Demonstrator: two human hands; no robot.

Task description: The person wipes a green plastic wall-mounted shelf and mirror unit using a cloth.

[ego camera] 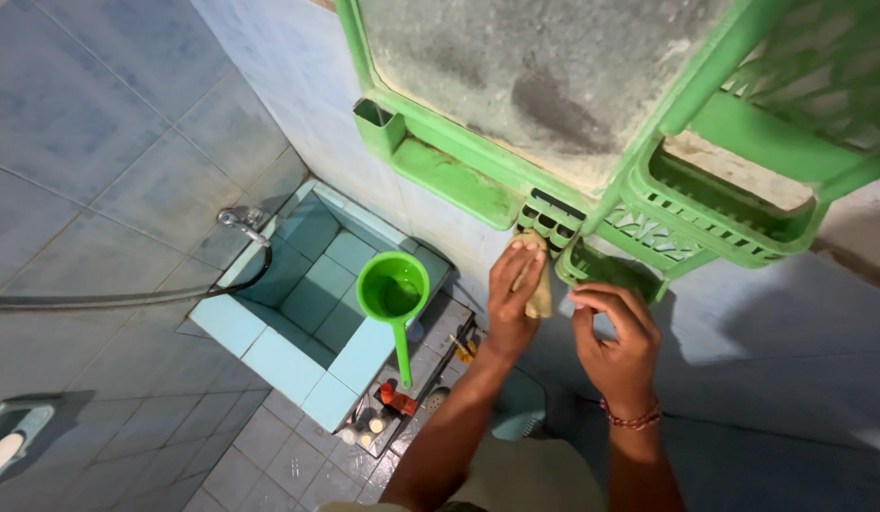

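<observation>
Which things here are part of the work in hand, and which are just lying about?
In use:
left hand
yellowish cloth, pressed to the wall
right hand
green plastic mirror shelf

Lying about:
green dipper on the tiled water basin
tap
small bottles on the ledge

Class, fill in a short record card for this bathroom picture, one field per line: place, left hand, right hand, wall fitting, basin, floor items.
Place: tiled bathroom with pale blue walls
Left hand: presses a yellowish cloth to the wall, under the shelf
Right hand: empty, fingers bent, just below the shelf; red bracelet at the wrist
Wall fitting: green plastic shelf unit framing a cloudy mirror
Basin: tiled water tank, green dipper on its rim, tap above
Floor items: small bottles, too small to identify
</observation>
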